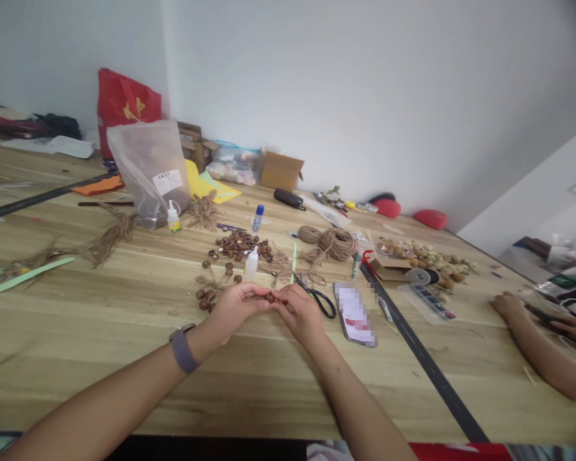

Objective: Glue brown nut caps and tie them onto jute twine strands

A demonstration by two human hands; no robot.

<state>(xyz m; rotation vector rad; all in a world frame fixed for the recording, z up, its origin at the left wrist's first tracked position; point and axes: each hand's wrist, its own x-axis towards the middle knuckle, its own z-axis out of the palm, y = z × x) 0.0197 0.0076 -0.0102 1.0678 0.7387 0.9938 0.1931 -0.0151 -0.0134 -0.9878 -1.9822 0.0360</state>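
My left hand and my right hand meet over the wooden table, fingers pinched together on a small brown bead between them. A grey watch sits on my left wrist. Just beyond the hands lies a scatter of brown beads, a small white glue bottle and loose jute twine. Black-handled scissors lie right of my right hand, beside a phone.
A coil of jute twine and a plastic bag stand farther back. A black strip runs diagonally at the right. Another person's hands work at the right edge. Boxes and a red bag line the wall.
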